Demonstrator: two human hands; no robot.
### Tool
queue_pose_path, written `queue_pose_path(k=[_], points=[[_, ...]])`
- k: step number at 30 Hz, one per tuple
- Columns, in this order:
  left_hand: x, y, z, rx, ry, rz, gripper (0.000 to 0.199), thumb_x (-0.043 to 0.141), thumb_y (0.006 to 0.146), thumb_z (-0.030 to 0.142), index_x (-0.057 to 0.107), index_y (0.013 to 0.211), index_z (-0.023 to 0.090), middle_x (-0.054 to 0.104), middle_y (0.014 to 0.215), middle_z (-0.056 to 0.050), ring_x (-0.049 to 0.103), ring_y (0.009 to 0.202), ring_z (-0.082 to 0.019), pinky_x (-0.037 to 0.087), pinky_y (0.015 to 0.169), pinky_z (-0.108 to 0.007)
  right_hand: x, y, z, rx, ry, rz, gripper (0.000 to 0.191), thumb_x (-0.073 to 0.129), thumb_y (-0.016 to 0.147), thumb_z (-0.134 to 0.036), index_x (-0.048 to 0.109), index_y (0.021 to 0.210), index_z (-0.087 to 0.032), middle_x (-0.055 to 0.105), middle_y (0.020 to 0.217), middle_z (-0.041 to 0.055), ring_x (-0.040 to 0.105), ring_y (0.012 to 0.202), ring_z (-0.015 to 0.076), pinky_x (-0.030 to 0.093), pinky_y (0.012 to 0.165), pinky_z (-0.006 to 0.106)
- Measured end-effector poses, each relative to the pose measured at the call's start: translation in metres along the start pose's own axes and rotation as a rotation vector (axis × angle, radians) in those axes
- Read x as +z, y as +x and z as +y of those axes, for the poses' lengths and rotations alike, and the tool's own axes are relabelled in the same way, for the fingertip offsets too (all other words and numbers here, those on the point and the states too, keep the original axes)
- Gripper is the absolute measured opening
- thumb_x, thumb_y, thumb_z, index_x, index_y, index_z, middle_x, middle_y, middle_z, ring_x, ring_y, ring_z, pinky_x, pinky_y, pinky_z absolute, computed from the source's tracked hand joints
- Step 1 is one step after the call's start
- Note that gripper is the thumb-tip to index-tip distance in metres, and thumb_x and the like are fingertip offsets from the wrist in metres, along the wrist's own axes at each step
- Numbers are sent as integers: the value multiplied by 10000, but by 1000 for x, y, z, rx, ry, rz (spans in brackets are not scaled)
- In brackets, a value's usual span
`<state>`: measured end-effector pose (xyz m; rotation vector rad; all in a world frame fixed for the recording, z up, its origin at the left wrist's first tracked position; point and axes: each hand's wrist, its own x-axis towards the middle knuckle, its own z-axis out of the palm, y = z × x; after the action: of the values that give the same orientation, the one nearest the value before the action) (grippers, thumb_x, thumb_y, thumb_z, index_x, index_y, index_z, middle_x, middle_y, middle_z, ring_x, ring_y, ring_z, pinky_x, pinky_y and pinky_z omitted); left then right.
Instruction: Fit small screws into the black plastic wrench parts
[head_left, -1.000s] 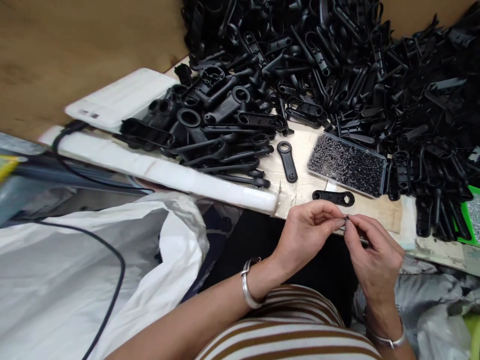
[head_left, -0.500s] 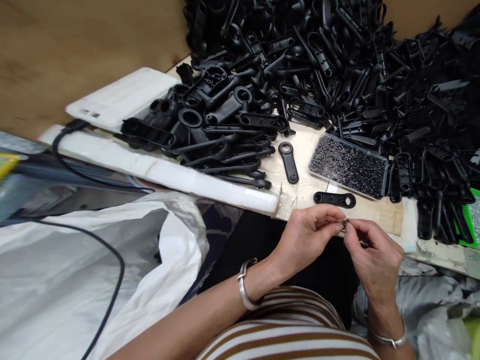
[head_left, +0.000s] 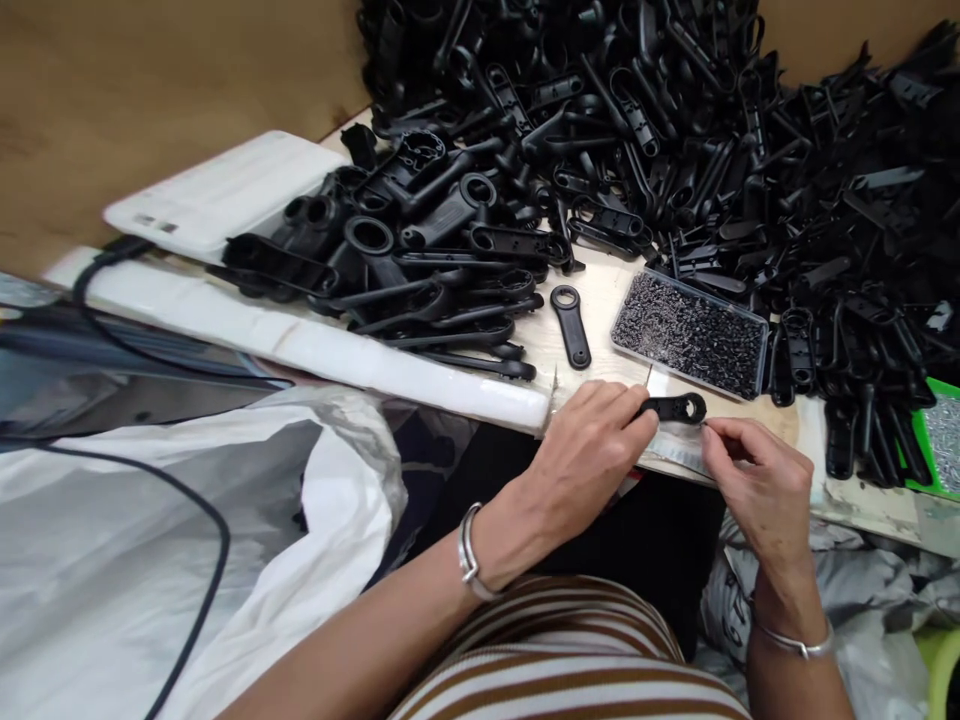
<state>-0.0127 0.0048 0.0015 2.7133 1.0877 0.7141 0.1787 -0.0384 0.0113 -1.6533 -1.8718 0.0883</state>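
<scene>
- Left hand (head_left: 581,455) grips 1 black plastic ring-ended handle (head_left: 667,409) on the pale wooden worktop (head_left: 600,280).
- Right hand (head_left: 757,490) pinches a tiny dark piece (head_left: 704,424) beside it.
- White rectangular plastic case (head_left: 232,195): marks (head_left: 154,223) illegible.

Ahead of left hand (head_left: 589,440): strip of bare tabletop (head_left: 601,300), with loose black part (head_left: 571,325) lying in it, narrow gap either side. Ahead-right: clear box of small dark bits (head_left: 690,330) blocks low passage; space above it open. Beyond both, heap of black parts (head_left: 637,130), no low way through. Left of left hand: white strip (head_left: 300,340) along the edge, stacked parts (head_left: 457,310) behind it. Between the hands: black handle part (head_left: 671,408), ring end just beside right hand's (head_left: 765,485) fingertips. Right of those: short bare stretch, then bunched parts (head_left: 870,420), green tray (head_left: 941,435) farther out.
</scene>
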Motion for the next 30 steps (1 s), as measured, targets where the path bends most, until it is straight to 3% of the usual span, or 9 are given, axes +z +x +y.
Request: queue_pose_path(k=[7,13,17,20,24,27,30], points=[[0,-8,8,10,-48,-63,229,404,938,85,621,883,133,614,954,-102,540,839,-208,481,750,-334,-1,1,3,-158,-77,-109,123,533,919,-172,633,850,-190,684,764,23,641,664,136,502,660,258],[5,-9,7,34,-40,-9,236,399,922,59,619,862,120,619,950,-114,549,826,-213,499,732,-338,-1,3,-1,-269,-233,-136,100,513,942,-152,606,905,-161,678,806,46,641,708,155,464,663,272],[8,-9,8,42,-46,5,233,402,916,51,612,848,123,618,941,-110,550,823,-204,507,725,-326,-3,6,-14,-282,-397,-228,192,462,953,-148,579,803,-172,621,728,43,593,631,165,402,574,288],[8,-9,8,34,-57,3,211,419,909,50,605,839,119,617,941,-109,545,822,-205,514,713,-311,-2,6,-23,-248,-482,-290,263,433,954,-144,546,719,-184,568,664,40,552,570,174,345,515,303],[7,-9,8,20,-81,-25,196,417,921,62,603,885,111,610,971,-111,546,830,-208,516,720,-317,-4,7,-20,-126,-285,-285,218,445,960,-191,599,808,-162,645,766,70,618,661,190,414,590,294],[7,-8,7,6,-133,-68,223,389,947,87,583,1054,112,600,1007,-96,547,877,-207,511,774,-327,-9,12,-13,-1,-100,-330,177,485,950,-240,641,912,-163,692,840,61,650,731,185,458,676,279],[7,-6,6,14,-157,-122,304,370,963,109,509,1232,136,581,1075,-95,537,935,-213,497,826,-350,-14,20,-11,104,-33,-439,186,490,933,-249,653,879,-177,702,813,40,644,712,169,445,649,256]])
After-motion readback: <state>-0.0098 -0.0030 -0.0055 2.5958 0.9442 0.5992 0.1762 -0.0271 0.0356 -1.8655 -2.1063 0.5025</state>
